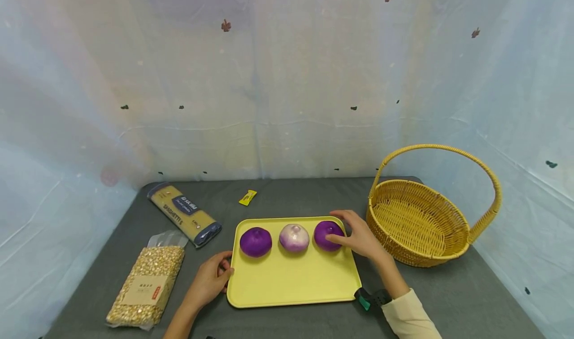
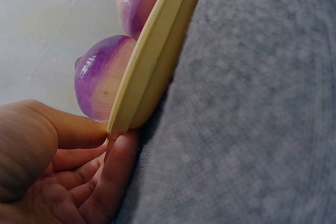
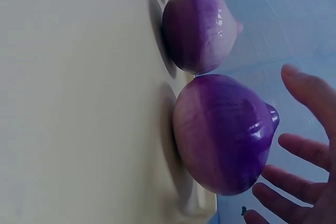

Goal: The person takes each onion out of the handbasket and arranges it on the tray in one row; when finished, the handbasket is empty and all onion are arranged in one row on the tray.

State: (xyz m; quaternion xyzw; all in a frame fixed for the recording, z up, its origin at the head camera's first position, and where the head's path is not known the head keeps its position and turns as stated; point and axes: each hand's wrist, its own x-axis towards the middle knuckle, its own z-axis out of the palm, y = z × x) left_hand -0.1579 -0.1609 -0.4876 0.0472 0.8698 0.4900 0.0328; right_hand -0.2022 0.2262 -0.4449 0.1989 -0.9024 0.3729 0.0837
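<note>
Three purple onions stand in a row along the far side of a yellow tray (image 1: 291,284): a left onion (image 1: 255,242), a paler middle onion (image 1: 294,238) and a right onion (image 1: 326,235). My left hand (image 1: 210,281) pinches the tray's left rim between thumb and fingers, as the left wrist view shows with the tray edge (image 2: 152,61). Over the right onion (image 3: 226,135) hovers my right hand (image 3: 304,161), its fingers spread and loosely bent around the onion's top and side. In the right wrist view a gap shows between thumb and onion; fingertip contact is unclear.
A yellow wicker basket (image 1: 417,219) with a tall handle stands right of the tray. To the left lie a spaghetti pack (image 1: 184,212) and a bag of corn kernels (image 1: 148,284). A small yellow wrapped packet (image 1: 247,197) lies behind the tray on the grey table (image 1: 305,194).
</note>
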